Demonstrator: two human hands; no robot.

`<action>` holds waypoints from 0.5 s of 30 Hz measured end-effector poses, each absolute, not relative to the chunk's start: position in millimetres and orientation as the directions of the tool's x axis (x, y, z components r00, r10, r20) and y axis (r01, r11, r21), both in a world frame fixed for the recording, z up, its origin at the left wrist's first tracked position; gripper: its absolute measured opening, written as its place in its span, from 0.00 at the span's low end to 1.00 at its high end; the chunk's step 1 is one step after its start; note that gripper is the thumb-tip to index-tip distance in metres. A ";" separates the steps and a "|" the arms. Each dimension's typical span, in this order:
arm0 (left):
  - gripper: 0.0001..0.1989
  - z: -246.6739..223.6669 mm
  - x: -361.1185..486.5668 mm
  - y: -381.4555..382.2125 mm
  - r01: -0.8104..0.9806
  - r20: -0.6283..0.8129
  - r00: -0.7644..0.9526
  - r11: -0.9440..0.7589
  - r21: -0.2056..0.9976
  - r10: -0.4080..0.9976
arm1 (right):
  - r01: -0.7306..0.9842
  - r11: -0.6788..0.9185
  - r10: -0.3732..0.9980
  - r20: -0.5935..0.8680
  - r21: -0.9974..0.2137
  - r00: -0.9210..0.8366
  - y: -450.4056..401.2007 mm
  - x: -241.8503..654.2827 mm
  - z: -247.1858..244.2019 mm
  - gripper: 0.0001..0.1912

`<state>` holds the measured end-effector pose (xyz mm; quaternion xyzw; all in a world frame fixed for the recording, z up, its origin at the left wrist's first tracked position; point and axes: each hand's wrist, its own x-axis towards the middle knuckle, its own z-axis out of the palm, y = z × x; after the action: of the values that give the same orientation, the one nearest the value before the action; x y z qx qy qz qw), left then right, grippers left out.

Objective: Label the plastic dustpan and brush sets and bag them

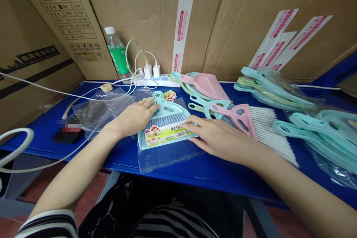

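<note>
Pale teal plastic dustpan (170,109) lies under both hands, with a grey-bristled brush (164,119) tucked in it and a bright paper card (167,137) with a mushroom picture on the front. The left hand (131,119) has its fingers (147,107) open and flat on top of the pan. The right hand (220,141) has its fingers (195,122) open too, lying at the card's edge. Neither hand is gripping tight. Flat fingers like these press softly, so the set stays still. A clear plastic bag (167,160) lies under the set. Just right of it are a pink brush with white bristles (264,134) and a small teal dustpan (208,107). All of this sits on a blue metal counter (195,171).
</note>
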<state>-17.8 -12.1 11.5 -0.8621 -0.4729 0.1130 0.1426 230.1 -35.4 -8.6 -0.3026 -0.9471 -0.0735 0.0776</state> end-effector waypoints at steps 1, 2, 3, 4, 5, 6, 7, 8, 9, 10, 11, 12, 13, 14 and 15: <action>0.21 11.7 -17.6 -12.2 0.780 -0.068 0.525 -0.512 -0.360 0.848 | 0.585 0.806 0.562 0.194 0.091 -0.804 -35.7 230.2 -8.4 0.14; 0.21 11.8 -17.4 -12.3 0.777 -0.073 0.525 -0.512 -0.366 0.848 | 0.584 0.807 0.561 0.196 0.089 -0.804 -35.9 230.3 -8.1 0.14; 0.21 12.0 -17.3 -12.4 0.774 -0.075 0.526 -0.513 -0.370 0.847 | 0.584 0.807 0.560 0.198 0.087 -0.804 -36.2 230.4 -7.7 0.14; 0.21 12.2 -17.1 -12.5 0.773 -0.075 0.526 -0.513 -0.373 0.847 | 0.584 0.807 0.561 0.197 0.084 -0.804 -36.4 230.5 -7.3 0.15; 0.21 12.5 -16.9 -12.6 0.774 -0.075 0.524 -0.512 -0.374 0.848 | 0.585 0.807 0.563 0.195 0.081 -0.803 -36.6 230.5 -7.0 0.15; 0.21 12.9 -16.7 -12.9 0.776 -0.076 0.520 -0.508 -0.374 0.851 | 0.587 0.806 0.566 0.192 0.078 -0.802 -36.8 230.6 -6.6 0.15; 0.21 13.3 -16.4 -13.3 0.778 -0.080 0.515 -0.504 -0.374 0.854 | 0.589 0.805 0.568 0.189 0.077 -0.801 -37.0 230.6 -6.3 0.15; 0.21 13.7 -16.0 -13.8 0.781 -0.085 0.510 -0.502 -0.373 0.856 | 0.590 0.804 0.569 0.187 0.077 -0.801 -37.2 230.6 -6.0 0.16; 0.21 14.0 -15.7 -14.4 0.782 -0.090 0.506 -0.500 -0.372 0.858 | 0.590 0.803 0.570 0.185 0.076 -0.800 -37.5 230.7 -5.8 0.16; 0.21 14.3 -15.3 -15.0 0.782 -0.094 0.503 -0.499 -0.373 0.859 | 0.591 0.803 0.570 0.186 0.078 -0.800 -37.7 230.8 -5.7 0.16; 0.21 14.6 -14.8 -15.7 0.782 -0.097 0.501 -0.498 -0.375 0.860 | 0.590 0.803 0.569 0.188 0.080 -0.800 -38.0 230.9 -5.5 0.15; 0.21 14.7 -14.5 -16.2 0.781 -0.100 0.499 -0.497 -0.379 0.861 | 0.590 0.803 0.568 0.190 0.082 -0.801 -38.3 230.9 -5.3 0.15; 0.21 14.8 -14.1 -16.7 0.779 -0.102 0.497 -0.495 -0.383 0.861 | 0.589 0.803 0.568 0.190 0.084 -0.801 -38.6 231.0 -5.1 0.15; 0.21 14.7 -13.9 -17.0 0.779 -0.104 0.495 -0.494 -0.387 0.863 | 0.589 0.803 0.567 0.189 0.087 -0.802 -38.9 231.0 -4.9 0.15; 0.21 14.6 -13.7 -17.2 0.778 -0.108 0.493 -0.492 -0.391 0.864 | 0.589 0.803 0.568 0.187 0.089 -0.802 -39.1 231.0 -4.7 0.15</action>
<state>-13.7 -17.2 14.6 -0.8513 -0.4820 0.1463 0.1466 231.0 -39.1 -4.7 -0.3057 -0.9464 -0.0713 0.0758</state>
